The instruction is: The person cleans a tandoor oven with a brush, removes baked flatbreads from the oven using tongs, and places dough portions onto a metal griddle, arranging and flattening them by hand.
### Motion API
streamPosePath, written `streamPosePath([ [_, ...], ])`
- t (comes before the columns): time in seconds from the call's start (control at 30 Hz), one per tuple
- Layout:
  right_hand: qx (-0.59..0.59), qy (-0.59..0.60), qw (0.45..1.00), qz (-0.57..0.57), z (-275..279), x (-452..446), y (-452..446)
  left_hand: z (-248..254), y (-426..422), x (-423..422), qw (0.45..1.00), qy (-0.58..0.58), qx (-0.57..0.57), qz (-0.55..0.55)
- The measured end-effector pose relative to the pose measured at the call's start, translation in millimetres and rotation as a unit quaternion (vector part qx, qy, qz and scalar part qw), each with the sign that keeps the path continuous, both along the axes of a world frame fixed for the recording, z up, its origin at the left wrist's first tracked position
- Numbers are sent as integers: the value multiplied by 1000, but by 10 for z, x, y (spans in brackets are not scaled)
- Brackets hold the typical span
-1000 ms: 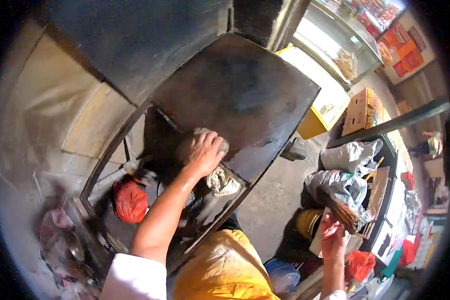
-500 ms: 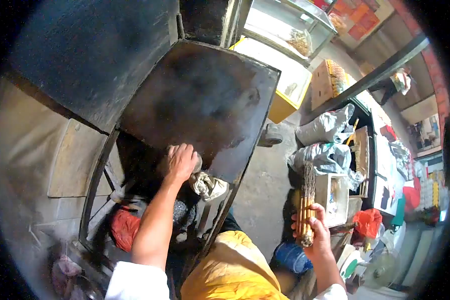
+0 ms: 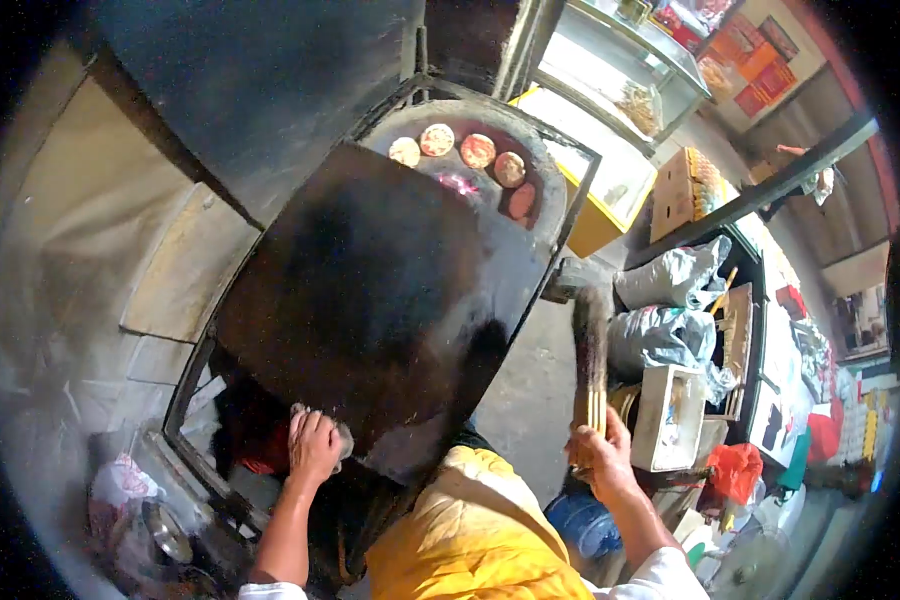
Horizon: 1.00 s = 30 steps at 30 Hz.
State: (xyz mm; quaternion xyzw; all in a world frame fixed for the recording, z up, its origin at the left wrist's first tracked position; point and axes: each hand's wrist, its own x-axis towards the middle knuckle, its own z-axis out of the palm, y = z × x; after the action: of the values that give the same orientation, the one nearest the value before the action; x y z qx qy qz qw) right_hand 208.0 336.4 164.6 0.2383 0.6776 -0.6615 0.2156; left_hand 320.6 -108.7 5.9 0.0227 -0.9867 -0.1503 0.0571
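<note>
One dark plate (image 3: 370, 270), lying partly across a round pit (image 3: 552, 180) of flat rounds (image 3: 478, 151); left hand (image 3: 315, 447), fingers closed over a grey pad (image 3: 344, 441) at the plate's near edge (presumably against heat); right hand (image 3: 602, 456), gripping a stick bundle (image 3: 592, 385) by its pale end, probably keeping the dark tip clear.

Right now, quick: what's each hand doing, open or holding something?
Left hand: closed over a grey wad, at the near edge of the dark cover.
Right hand: closed, holding the brush by its handle.
</note>
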Motion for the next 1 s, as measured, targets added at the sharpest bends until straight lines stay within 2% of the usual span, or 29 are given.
streamPosePath([
  [0.1,-37,-24,998,41,-196,161,-70,71,-110,648,997,-12,-15,73],
  [0.2,6,-13,993,121,-271,294,-208,108,-146,1219,980,-64,6,187],
  [0.27,21,-32,987,158,-215,309,-276,29,-227,1556,978,-53,3,203],
  [0.33,65,18,963,262,-190,325,-322,68,-310,1808,977,-47,2,207],
  [0.37,66,14,962,264,-150,311,-358,52,-384,1960,975,-58,6,215],
  [0.47,197,96,859,462,17,258,-472,158,-454,2242,967,-84,27,238],
  [0.5,202,148,847,469,-19,293,-484,126,-496,2354,968,-72,16,239],
  [0.57,241,135,830,485,43,269,-481,55,-584,2578,972,-42,1,230],
  [0.63,290,94,815,493,150,161,-500,144,-552,2617,963,-73,23,258],
  [0.73,367,124,764,516,404,-127,-455,48,-522,2622,948,-69,43,307],
  [0.77,387,196,733,523,407,-236,-363,96,-473,2602,918,-95,115,367],
  [0.8,407,232,698,542,458,-381,-325,-25,-470,2641,906,-61,122,400],
  [0.87,395,212,704,551,561,-642,-260,-104,-375,2570,869,19,177,462],
  [0.97,388,250,687,560,573,-1178,-57,-90,-159,2397,845,5,106,523],
  [1.0,380,284,677,563,524,-1421,75,-34,-24,2297,816,10,116,566],
])
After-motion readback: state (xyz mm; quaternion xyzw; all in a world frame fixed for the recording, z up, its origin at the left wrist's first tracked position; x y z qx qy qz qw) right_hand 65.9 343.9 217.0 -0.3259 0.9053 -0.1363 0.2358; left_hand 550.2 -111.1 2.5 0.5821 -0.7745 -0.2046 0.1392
